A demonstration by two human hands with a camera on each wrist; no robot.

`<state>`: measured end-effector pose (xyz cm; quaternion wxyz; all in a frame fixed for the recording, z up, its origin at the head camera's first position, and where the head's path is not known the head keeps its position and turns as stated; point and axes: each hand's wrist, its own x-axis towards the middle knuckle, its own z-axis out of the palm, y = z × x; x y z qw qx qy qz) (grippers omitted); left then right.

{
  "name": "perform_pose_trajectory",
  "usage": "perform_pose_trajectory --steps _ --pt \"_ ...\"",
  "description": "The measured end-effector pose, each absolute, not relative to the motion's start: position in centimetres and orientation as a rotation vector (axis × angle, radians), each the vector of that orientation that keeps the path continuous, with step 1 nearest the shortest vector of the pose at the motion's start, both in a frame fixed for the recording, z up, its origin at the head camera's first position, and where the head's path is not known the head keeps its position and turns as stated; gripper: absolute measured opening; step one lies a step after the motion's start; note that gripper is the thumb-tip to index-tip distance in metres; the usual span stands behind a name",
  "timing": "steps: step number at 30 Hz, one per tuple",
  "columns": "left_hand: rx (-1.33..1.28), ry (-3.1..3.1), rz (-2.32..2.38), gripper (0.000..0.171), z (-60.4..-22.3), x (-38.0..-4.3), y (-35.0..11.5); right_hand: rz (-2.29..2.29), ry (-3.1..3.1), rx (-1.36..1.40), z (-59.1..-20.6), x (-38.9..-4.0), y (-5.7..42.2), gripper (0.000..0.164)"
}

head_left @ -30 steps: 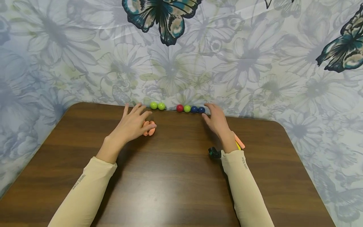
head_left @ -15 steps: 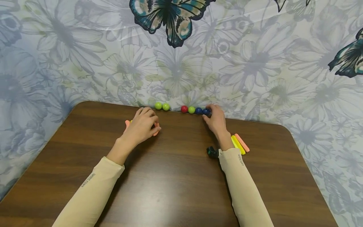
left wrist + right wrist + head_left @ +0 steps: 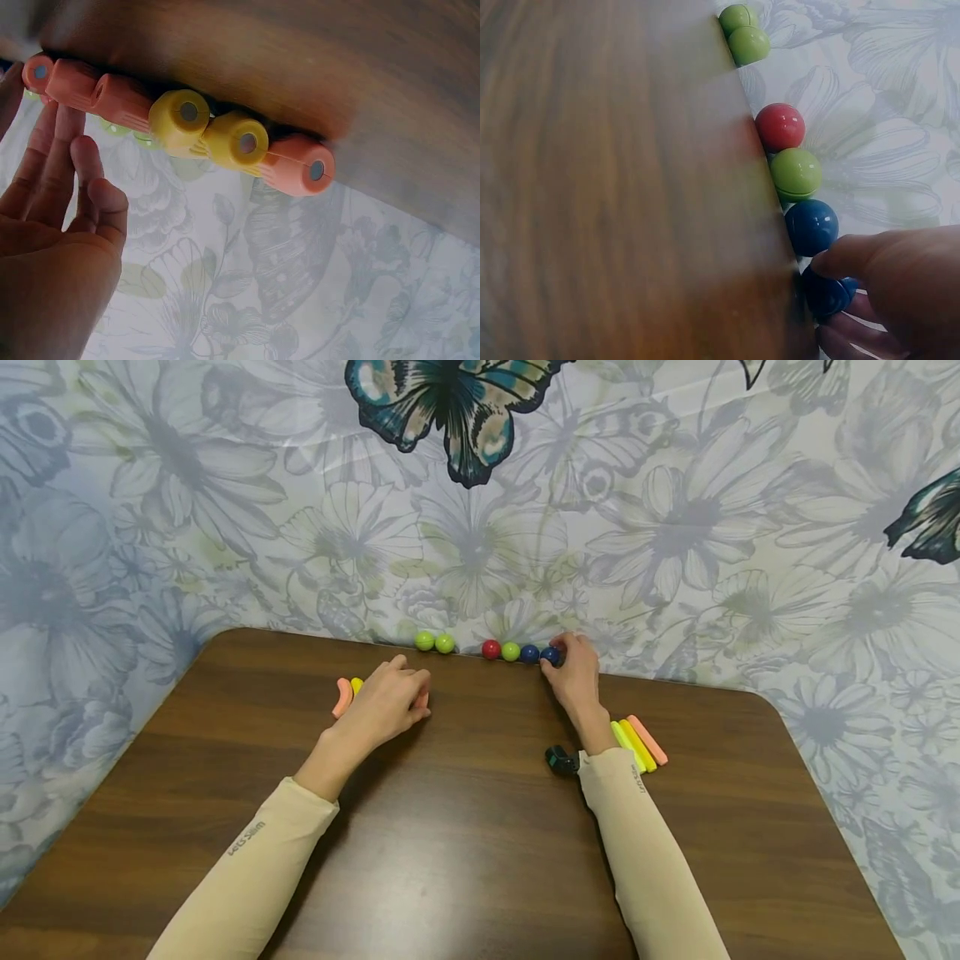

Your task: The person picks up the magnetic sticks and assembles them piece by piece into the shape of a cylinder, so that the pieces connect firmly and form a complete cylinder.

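Note:
My left hand (image 3: 386, 706) is at the right end of a row of curved orange and yellow sticks. In the left wrist view, its thumb and fingertips meet around the end orange stick (image 3: 37, 73), beside other orange sticks (image 3: 124, 103), two yellow sticks (image 3: 240, 140) and one more orange stick (image 3: 300, 166). Along the table's back edge runs a line of balls: red (image 3: 780, 126), green (image 3: 796, 174) and blue (image 3: 811, 227). My right hand (image 3: 576, 677) pinches the end blue ball (image 3: 823, 292) between thumb and fingers, which partly hide it.
Two green balls (image 3: 434, 642) stand apart to the left on the back edge. Lime, yellow and orange straight sticks (image 3: 637, 743) lie side by side right of my right wrist. A patterned cloth (image 3: 480, 543) hangs behind the brown table (image 3: 450, 827).
My left hand's spread fingers have curled in at the orange sticks, uncovering the sticks on the left. My right hand has closed its fingers on the end blue ball. The head view has shifted slightly.

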<state>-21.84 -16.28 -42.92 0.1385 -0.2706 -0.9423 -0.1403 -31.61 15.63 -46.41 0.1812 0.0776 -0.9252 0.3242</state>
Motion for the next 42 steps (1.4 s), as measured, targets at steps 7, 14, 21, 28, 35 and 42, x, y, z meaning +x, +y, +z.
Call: perform_pose_trajectory --steps 7,14,21,28,35,42 --pt "-0.796 -2.747 -0.464 0.039 -43.0 -21.5 -15.7 0.973 -2.582 0.231 -46.3 -30.7 16.1 0.031" --pt "-0.816 -2.810 -0.472 0.036 -43.1 -21.1 -15.4 1.123 -2.549 0.201 -46.7 -28.9 16.2 0.028" --pt "-0.823 -2.821 -0.550 0.034 -43.3 -20.5 -15.6 1.256 -2.502 0.278 -47.2 -25.6 15.5 0.028" --pt "-0.835 -2.783 -0.591 0.039 -43.6 -20.2 -15.5 1.395 -2.489 0.338 -47.7 -22.5 14.9 0.031" --pt "-0.895 -2.809 -0.510 0.040 -43.7 -19.2 -13.9 1.492 -2.455 0.421 -48.4 -21.8 14.5 0.030" --pt "-0.996 -2.797 -0.484 0.021 -43.7 -19.0 -12.7 1.519 -2.471 0.454 -48.2 -21.9 14.5 0.032"
